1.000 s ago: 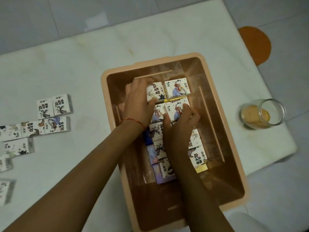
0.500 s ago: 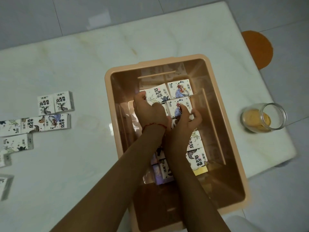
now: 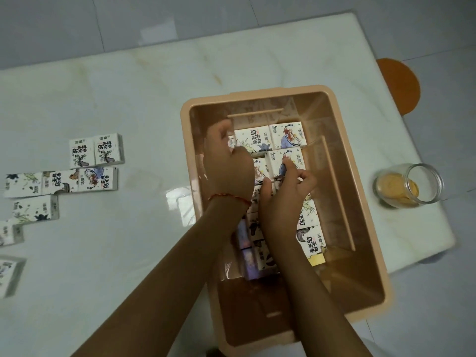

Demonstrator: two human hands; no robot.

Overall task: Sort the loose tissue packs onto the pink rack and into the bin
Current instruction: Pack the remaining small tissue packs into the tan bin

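The pink bin (image 3: 257,94) stands on the white marble table, right of centre. Tissue packs (image 3: 288,135) lie inside it in two columns running from far to near. Both of my hands reach into the bin. My left hand (image 3: 226,163), with a red thread at the wrist, curls its fingers over the far-left pack (image 3: 253,140). My right hand (image 3: 286,199) pinches the near edge of the second pack (image 3: 287,157) in the right column. Several loose packs (image 3: 95,152) lie on the table at the left.
A glass jar (image 3: 409,185) with yellow contents lies on its side near the table's right edge. An orange stool (image 3: 398,88) shows beyond that edge. More loose packs (image 3: 33,210) trail to the frame's left border.
My left hand slid from lying flat over the far packs to curling at the left column's far end. My right hand's fingers moved onto the second pack's near edge.
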